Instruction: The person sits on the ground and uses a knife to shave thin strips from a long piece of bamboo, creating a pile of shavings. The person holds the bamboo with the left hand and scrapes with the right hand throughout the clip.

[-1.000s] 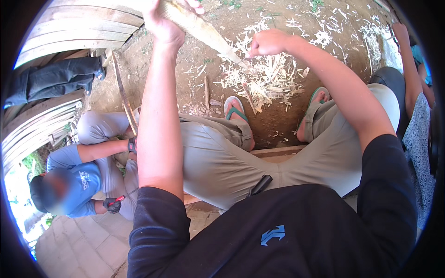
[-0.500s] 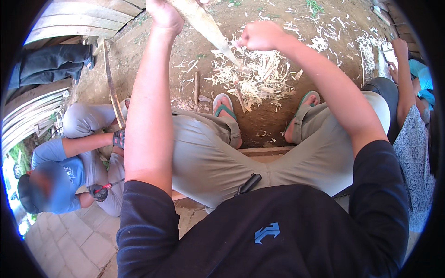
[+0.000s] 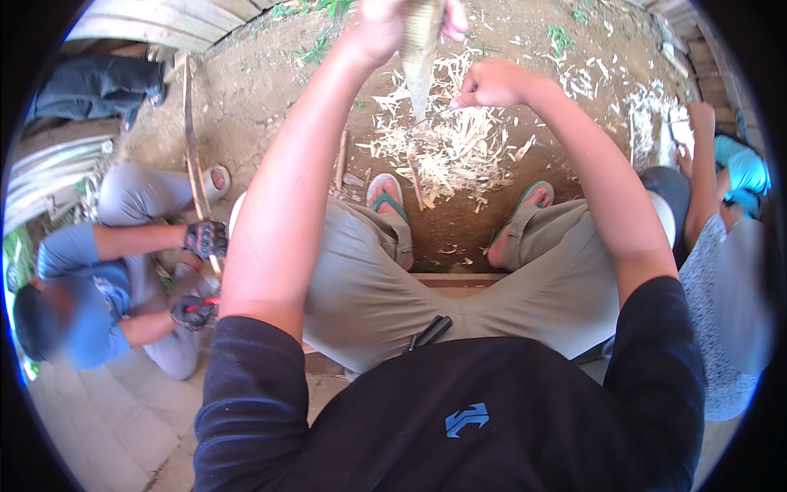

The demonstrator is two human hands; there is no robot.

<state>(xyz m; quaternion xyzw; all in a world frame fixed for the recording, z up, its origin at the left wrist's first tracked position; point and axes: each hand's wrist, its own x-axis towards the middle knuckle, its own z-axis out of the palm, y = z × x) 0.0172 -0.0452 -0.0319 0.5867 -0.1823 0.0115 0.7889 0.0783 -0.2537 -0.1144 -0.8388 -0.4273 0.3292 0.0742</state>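
At the top of the view, my left hand (image 3: 382,31) is wrapped round a pale, tapered piece of wood (image 3: 418,61). Its narrow end points down toward a heap of wood shavings (image 3: 459,148) on the dirt; whether the tip touches them I cannot tell. My right hand (image 3: 502,84) is closed just right of the wood's lower end, apart from it, thumb toward the wood. Whatever its fingers hold, if anything, is hidden.
A seated co-worker on the left, in dark gloves (image 3: 205,239), holds a long wooden strip (image 3: 193,156) and a red-handled tool (image 3: 195,310). Another person's arm (image 3: 701,164) is at the right. My sandalled feet (image 3: 385,195) flank the shavings. Wooden boards (image 3: 156,29) edge the ground.
My left hand has moved right, swinging the wood from a slant to nearly upright. My right hand has shifted slightly right and down. The left co-worker's red-handled tool has come up to the strip.
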